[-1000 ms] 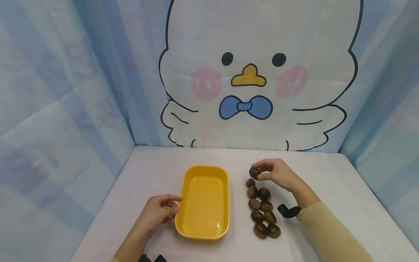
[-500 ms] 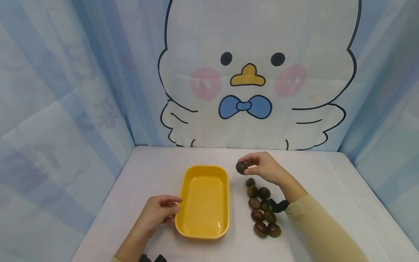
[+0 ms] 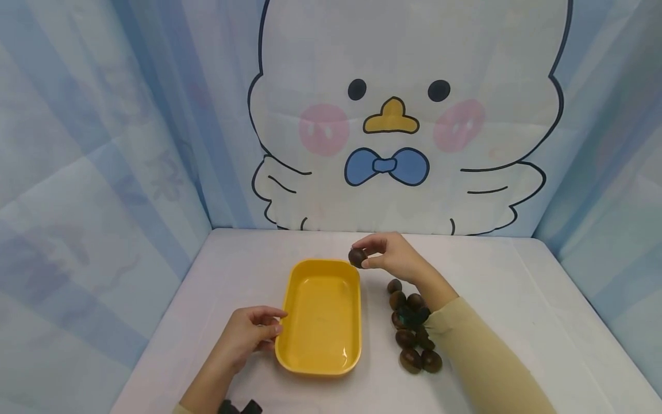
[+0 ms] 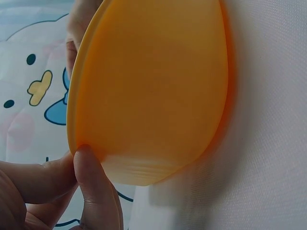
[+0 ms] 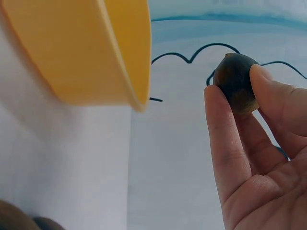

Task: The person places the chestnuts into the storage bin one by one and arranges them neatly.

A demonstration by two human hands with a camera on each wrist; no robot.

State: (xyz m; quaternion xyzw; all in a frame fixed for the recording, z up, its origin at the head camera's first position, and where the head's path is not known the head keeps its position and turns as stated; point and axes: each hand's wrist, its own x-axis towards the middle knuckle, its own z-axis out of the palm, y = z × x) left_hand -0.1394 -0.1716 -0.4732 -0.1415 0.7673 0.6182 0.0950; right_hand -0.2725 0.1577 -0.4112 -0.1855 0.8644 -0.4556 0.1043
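Note:
My right hand (image 3: pixel 397 256) pinches a dark brown chestnut (image 3: pixel 356 257) between thumb and fingers, above the far right corner of a yellow plastic tray (image 3: pixel 318 319). In the right wrist view this chestnut (image 5: pixel 236 82) is held up at the fingertips, apart from the tray's wall (image 5: pixel 72 48). At the tray's left side, my left hand (image 3: pixel 248 334) pinches the rim. The left wrist view has the thumb (image 4: pixel 90 167) against the outer wall just below the lip. Nothing lies inside the tray.
Several chestnuts (image 3: pixel 411 361) lie in two rough rows on the white table (image 3: pixel 517 322), right of the tray. The right cuff and a black wrist device (image 3: pixel 414 315) hide some of them. A patterned cloth (image 3: pixel 385 201) hangs behind the table, with more cloth at both sides.
My right hand has carried the chestnut leftward and slightly away, from the far end of the rows to the tray's far right corner. The left hand and tray stay put.

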